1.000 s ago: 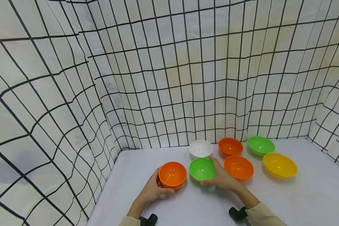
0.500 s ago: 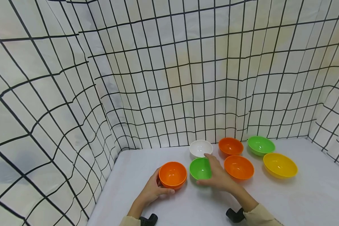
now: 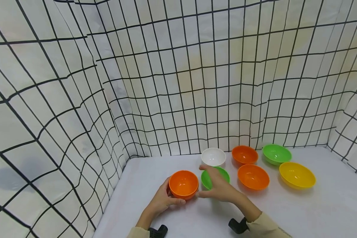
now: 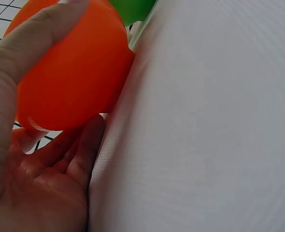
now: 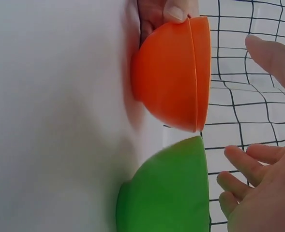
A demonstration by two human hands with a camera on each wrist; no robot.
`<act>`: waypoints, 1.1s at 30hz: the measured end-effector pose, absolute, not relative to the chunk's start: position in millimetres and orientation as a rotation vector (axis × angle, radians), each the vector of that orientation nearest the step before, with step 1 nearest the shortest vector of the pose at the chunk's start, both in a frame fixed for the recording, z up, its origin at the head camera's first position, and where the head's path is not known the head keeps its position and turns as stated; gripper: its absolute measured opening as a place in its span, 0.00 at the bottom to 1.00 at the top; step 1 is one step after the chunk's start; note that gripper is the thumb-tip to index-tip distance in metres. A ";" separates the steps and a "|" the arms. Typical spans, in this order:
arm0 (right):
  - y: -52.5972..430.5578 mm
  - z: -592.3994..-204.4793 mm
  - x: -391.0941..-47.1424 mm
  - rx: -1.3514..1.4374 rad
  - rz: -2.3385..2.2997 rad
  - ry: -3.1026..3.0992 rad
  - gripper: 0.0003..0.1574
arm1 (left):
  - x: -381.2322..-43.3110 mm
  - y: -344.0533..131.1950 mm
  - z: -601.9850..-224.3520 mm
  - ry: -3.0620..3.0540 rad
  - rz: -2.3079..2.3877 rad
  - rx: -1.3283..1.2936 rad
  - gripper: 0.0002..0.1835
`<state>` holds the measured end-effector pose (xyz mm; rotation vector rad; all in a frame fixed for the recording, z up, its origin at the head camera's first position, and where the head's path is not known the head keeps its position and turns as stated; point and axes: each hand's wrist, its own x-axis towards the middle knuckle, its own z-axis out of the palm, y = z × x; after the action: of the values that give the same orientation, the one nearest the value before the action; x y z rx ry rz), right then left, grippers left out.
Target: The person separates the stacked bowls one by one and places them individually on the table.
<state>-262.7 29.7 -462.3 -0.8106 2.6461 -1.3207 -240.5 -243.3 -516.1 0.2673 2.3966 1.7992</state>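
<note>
Two nested orange bowls stand on the white table, their doubled rim plain in the right wrist view. My left hand grips them from the left side, thumb toward me and fingers behind and below. Just right of them sits a green bowl, partly hidden by my right hand. That hand is spread over the green bowl with nothing in it. Its thumb tip is right at the orange rim in the head view, while the right wrist view shows its fingers above both rims.
Behind the green bowl is a white bowl. To the right stand two more orange bowls, another green bowl and a wide yellow bowl. White walls with a black grid enclose the table at the back and sides.
My right hand has let go of the green bowl's right side and moved left across it toward the orange bowls. The left hand keeps its grip; the bowls stay in place.
</note>
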 end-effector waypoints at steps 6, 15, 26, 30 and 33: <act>12.5 -460.0 -270.6 -0.891 -1.318 2.589 0.61 | -240.5 -243.6 -515.4 2.413 1.794 0.278 0.54; -11.5 -464.6 -279.4 -0.920 -1.124 2.678 0.63 | -240.9 -244.4 -515.3 2.423 1.757 0.273 0.55; -17.7 -468.4 -282.1 -0.921 -1.006 2.720 0.72 | -240.6 -244.3 -515.9 2.399 1.773 0.288 0.53; -18.1 -468.7 -284.8 -0.942 -0.937 2.749 0.76 | -240.5 -245.5 -515.6 2.405 1.772 0.292 0.54; -17.3 -470.1 -286.4 -0.943 -0.890 2.769 0.77 | -240.5 -245.5 -515.8 2.406 1.771 0.294 0.54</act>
<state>-286.4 -17.3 -470.1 -0.9434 2.7691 -0.8900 -240.5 -245.5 -515.8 0.2945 2.4061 1.7706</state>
